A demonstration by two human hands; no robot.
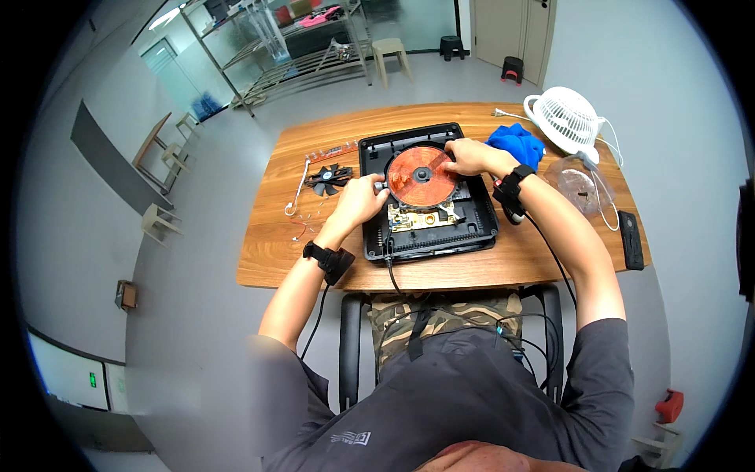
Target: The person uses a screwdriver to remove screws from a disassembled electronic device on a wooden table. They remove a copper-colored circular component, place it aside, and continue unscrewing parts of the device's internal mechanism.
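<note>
An opened black induction cooker base (pixel 472 232) lies on the table in front of me. In it sits a round copper coil (pixel 417 189) with a dark hub, just above a pale circuit board (pixel 409 223). My left hand (pixel 362 203) is at the coil's left rim, its fingers closed on the edge. At the upper right rim, my right hand (pixel 472 157) grips the coil with the thumb over its face and the fingers beyond. The undersides of both grips are hidden. Whether the coil rests in the base or is slightly lifted, I cannot tell.
On the wooden table (pixel 314 271), a black fan (pixel 329 180), a strip circuit board (pixel 334 151) and loose wires lie left. At right are a blue cloth (pixel 517 144), a white caged fan (pixel 568 118), a clear plastic piece (pixel 580 189) and a black case (pixel 630 240). Cables trail from my wristbands.
</note>
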